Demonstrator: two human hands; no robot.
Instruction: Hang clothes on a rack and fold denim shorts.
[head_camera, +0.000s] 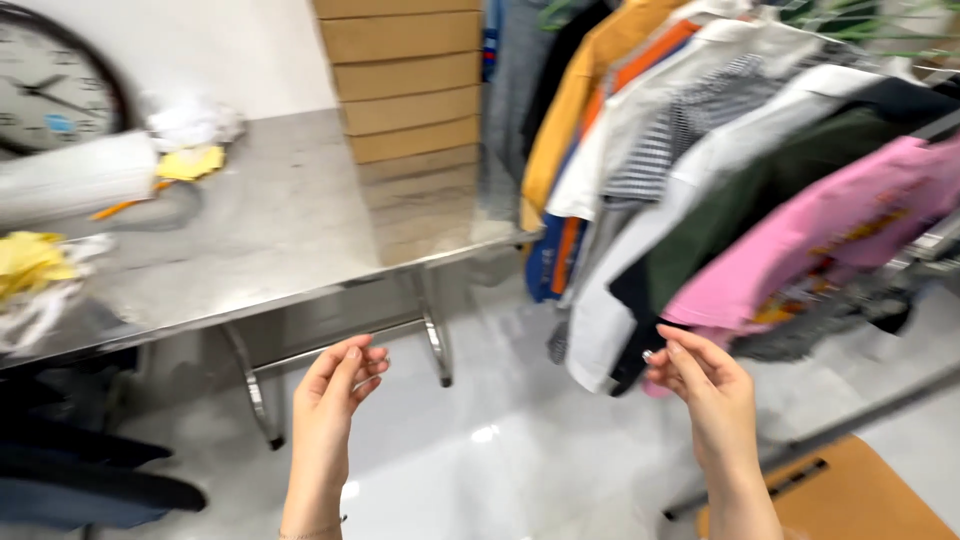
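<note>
My left hand (335, 395) is raised in front of me, fingers slightly curled and apart, holding nothing. My right hand (700, 385) is raised too, empty, its fingertips close to the hem of the hanging clothes. A rail of shirts hangs at the right: a pink shirt (830, 235) nearest, then a dark green one (750, 205), a white one (640, 270), a striped one (680, 125) and an orange-yellow one (575, 95) further back. Neither hand touches a garment.
A steel table (270, 230) stands to the left, bearing a white roll (75, 175), yellow scraps (30, 262) and a wall clock (50, 85) leaning behind. A slatted tan column (410, 90) rises behind it. Dark clothes (70, 470) lie lower left; a wooden board (850, 495) lower right.
</note>
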